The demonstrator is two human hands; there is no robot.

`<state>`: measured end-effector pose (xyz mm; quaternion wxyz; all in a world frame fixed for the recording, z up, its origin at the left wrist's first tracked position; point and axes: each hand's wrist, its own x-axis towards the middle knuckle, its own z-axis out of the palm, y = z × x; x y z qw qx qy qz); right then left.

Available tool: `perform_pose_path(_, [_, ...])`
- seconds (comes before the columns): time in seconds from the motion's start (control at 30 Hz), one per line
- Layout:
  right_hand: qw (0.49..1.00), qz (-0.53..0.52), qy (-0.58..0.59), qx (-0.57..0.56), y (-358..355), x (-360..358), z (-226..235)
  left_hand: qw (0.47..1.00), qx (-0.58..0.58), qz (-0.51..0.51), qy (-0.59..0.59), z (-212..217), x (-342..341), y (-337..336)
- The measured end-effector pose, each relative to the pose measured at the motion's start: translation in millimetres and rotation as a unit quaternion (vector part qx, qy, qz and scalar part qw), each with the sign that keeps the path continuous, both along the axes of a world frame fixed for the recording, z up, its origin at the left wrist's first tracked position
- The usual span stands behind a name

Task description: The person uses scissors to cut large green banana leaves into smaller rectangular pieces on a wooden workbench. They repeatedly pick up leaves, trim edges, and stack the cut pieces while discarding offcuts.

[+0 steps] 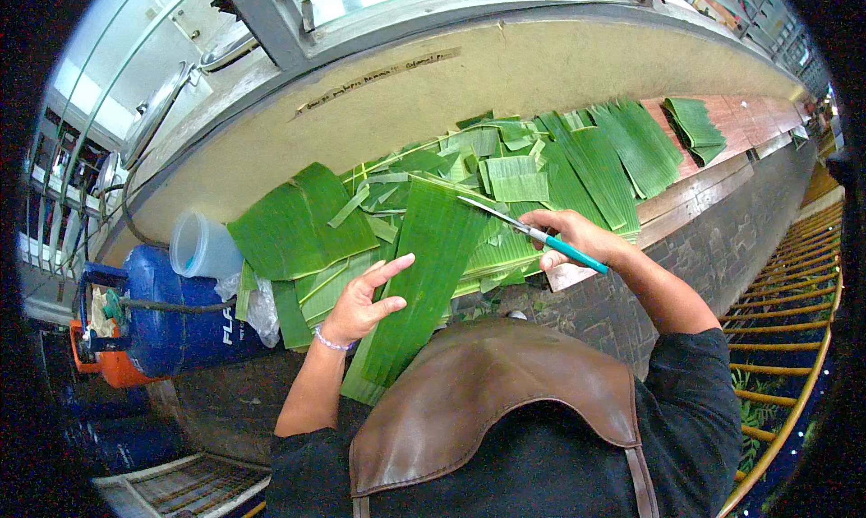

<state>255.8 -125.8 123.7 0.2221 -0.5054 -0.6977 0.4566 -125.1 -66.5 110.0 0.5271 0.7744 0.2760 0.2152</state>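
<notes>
The left hand (pixel 361 303) lies open and flat on a long banana leaf strip (pixel 424 274) running from the body toward the table (pixel 704 180); the right hand (pixel 573 234), gripping scissors (pixel 532 234), meets its far end

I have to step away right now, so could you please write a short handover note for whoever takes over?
Left hand: open, flat on the long banana leaf strip, pinning it to the counter.
Right hand: shut on the teal-handled scissors, blades at the strip's top edge.
Done: trimmed pieces and offcuts lie behind; a folded stack sits far right.
Left: this strip looks uncut; a wide leaf waits on the left.
</notes>
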Motion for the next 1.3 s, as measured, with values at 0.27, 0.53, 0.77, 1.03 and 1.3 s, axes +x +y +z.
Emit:
perform_pose_path(0.27, [0.999, -0.029, 0.005, 0.022, -10.1, 5.4, -3.9, 0.999, -0.040, -0.013, -0.028, 3.1, 8.3, -0.6])
perform_pose_path(0.53, [0.999, -0.026, 0.028, 0.023, -17.1, 11.0, -5.2, 0.996, -0.073, -0.032, -0.028, 0.4, 11.9, -1.0])
perform_pose_path(0.77, [0.999, -0.012, 0.026, 0.039, -10.9, 10.0, -4.2, 0.996, -0.067, -0.059, 0.009, 0.6, 19.6, -0.4])
perform_pose_path(1.03, [0.999, -0.031, 0.004, 0.033, -13.4, 10.6, -11.3, 0.996, -0.058, -0.069, -0.002, 2.3, 22.4, 1.1])
perform_pose_path(1.3, [0.999, -0.018, 0.031, 0.036, -14.9, 11.5, -3.2, 0.993, -0.091, -0.070, -0.003, 8.2, 24.8, -0.1])
